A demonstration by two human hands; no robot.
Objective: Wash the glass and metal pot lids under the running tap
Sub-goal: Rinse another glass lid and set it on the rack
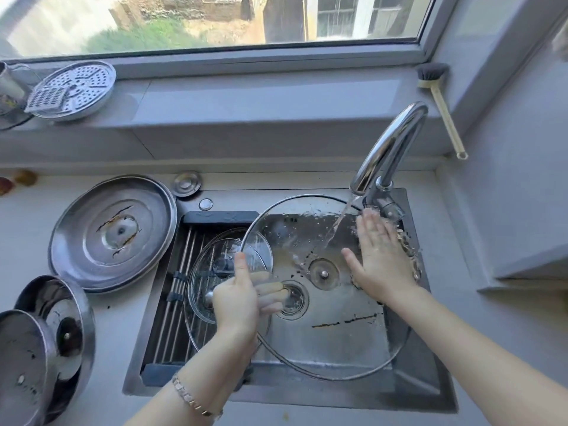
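Note:
A large glass lid (332,339) with a metal rim is held over the sink under the tap (388,149), whose water stream (338,224) hits its upper right part. My left hand (238,298) grips the lid's left edge, thumb on top and fingers seen through the glass beneath. My right hand (378,256) lies flat with straight fingers on the wet glass at the right. A smaller glass lid (215,272) lies on the drying rack at the sink's left. A big metal lid (112,232) and two smaller metal lids (61,327) lie on the counter at left.
The sink (424,382) has a drain strainer (293,299) seen through the glass. A roll-up rack (178,296) covers its left part. A perforated steamer plate (73,89) sits on the windowsill. A dish brush (442,109) leans in the right corner.

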